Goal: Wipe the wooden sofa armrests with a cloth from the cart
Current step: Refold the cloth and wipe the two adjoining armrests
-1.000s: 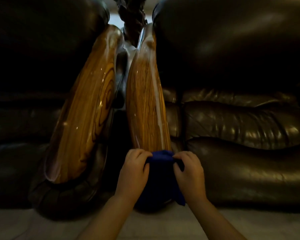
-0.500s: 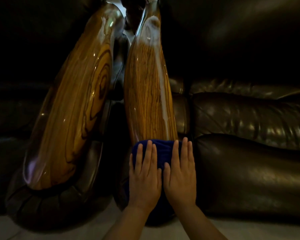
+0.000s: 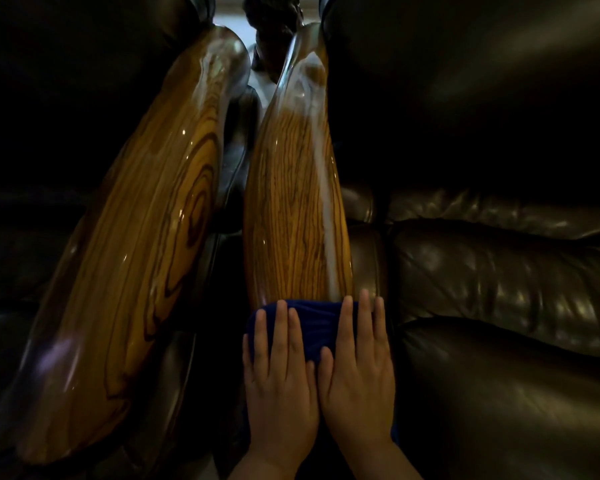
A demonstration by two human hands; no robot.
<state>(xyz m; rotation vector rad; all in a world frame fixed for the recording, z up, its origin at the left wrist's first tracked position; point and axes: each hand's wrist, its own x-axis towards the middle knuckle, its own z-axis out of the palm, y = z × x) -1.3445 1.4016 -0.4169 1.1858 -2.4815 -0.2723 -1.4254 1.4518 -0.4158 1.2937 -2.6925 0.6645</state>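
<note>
Two glossy wooden armrests run away from me side by side: the left armrest (image 3: 136,271) and the right armrest (image 3: 291,209). A dark blue cloth (image 3: 312,323) lies over the near end of the right armrest. My left hand (image 3: 281,386) and my right hand (image 3: 357,375) press flat on the cloth, side by side, fingers straight and pointing forward. Most of the cloth is hidden under my hands. A pale streak runs along the right edge of the right armrest.
Dark leather sofa cushions (image 3: 499,289) fill the right side, and another dark sofa (image 3: 21,237) sits at the left. A narrow gap separates the two armrests. A dark carved piece (image 3: 271,26) stands at the far end between them.
My hands went from gripping the bunched cloth at the armrest's near tip to lying flat on it, and have slid slightly forward along the right armrest.
</note>
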